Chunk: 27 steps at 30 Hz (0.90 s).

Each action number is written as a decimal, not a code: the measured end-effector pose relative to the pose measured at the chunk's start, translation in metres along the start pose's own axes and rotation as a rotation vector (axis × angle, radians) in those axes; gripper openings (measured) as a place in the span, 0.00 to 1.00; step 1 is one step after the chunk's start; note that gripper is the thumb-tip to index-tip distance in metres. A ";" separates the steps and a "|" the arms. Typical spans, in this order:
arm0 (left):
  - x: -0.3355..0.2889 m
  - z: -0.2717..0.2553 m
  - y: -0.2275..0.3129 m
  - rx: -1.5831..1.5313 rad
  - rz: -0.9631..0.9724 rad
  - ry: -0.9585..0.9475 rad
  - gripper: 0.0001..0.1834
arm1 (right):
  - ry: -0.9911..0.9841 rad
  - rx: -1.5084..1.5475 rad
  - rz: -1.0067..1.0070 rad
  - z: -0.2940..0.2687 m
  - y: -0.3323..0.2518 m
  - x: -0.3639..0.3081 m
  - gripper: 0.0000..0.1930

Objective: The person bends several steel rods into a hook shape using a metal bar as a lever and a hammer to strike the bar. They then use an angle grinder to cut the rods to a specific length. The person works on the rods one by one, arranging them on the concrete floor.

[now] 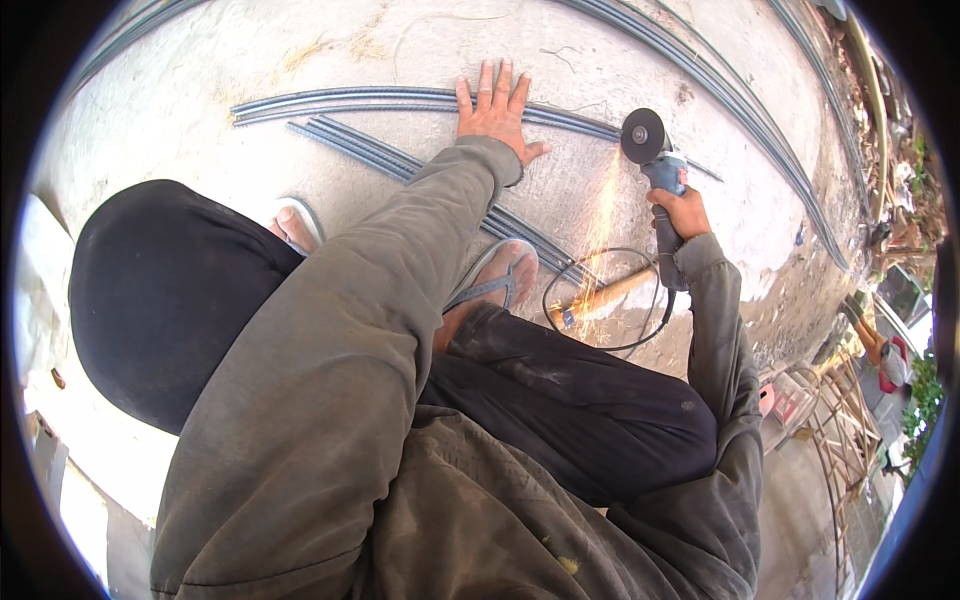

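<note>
My left hand [495, 115] lies flat with fingers spread, pressing on a bundle of ribbed steel rebars [370, 98] on the concrete. In my right hand [682, 212] is a blue and black angle grinder [668, 178], gripped round its body. Its dark cutting disc [642, 135] meets the right part of the bundle, and a stream of orange sparks [603, 205] flies down toward me. The exact contact point is partly hidden by the disc. A second, shorter bundle of rebars [355, 147] runs slantwise under my left forearm toward the sparks.
A wooden piece [615, 292] and the looped black power cord [545, 300] lie near my right knee, where sparks land. My sandalled foot [505, 272] stands close to the short bars. Long rebars [740, 100] curve across the far right. Another person [890, 355] is at the right edge.
</note>
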<state>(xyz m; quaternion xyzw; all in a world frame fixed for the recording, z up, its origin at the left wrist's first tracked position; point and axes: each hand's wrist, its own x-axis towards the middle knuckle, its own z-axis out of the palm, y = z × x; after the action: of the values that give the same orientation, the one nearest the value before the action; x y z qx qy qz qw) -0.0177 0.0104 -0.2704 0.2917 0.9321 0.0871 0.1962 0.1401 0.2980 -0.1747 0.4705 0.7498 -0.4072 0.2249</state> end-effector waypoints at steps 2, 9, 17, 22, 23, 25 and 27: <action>0.000 -0.001 0.000 0.006 -0.001 -0.007 0.59 | 0.001 -0.012 0.020 0.000 -0.001 -0.001 0.19; 0.000 -0.001 0.001 0.025 -0.002 -0.019 0.59 | -0.014 0.039 0.050 0.000 -0.005 -0.008 0.17; 0.000 -0.003 0.002 0.019 0.005 -0.006 0.60 | -0.002 0.025 0.010 -0.001 -0.001 -0.005 0.18; -0.001 0.000 0.001 0.015 -0.001 0.006 0.60 | -0.012 0.025 -0.005 -0.002 -0.002 0.001 0.20; -0.001 0.000 0.001 0.016 -0.001 0.007 0.60 | -0.011 0.028 0.003 -0.001 -0.002 0.002 0.20; -0.001 0.001 0.001 0.018 0.001 0.008 0.61 | -0.008 0.035 0.020 -0.001 -0.002 0.002 0.20; -0.001 0.000 0.002 0.018 0.003 0.010 0.61 | -0.006 -0.003 0.001 -0.003 0.001 0.007 0.20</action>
<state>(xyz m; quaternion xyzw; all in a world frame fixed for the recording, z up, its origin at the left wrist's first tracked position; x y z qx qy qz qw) -0.0162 0.0114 -0.2702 0.2945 0.9334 0.0805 0.1886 0.1379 0.3045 -0.1781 0.4693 0.7496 -0.4074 0.2278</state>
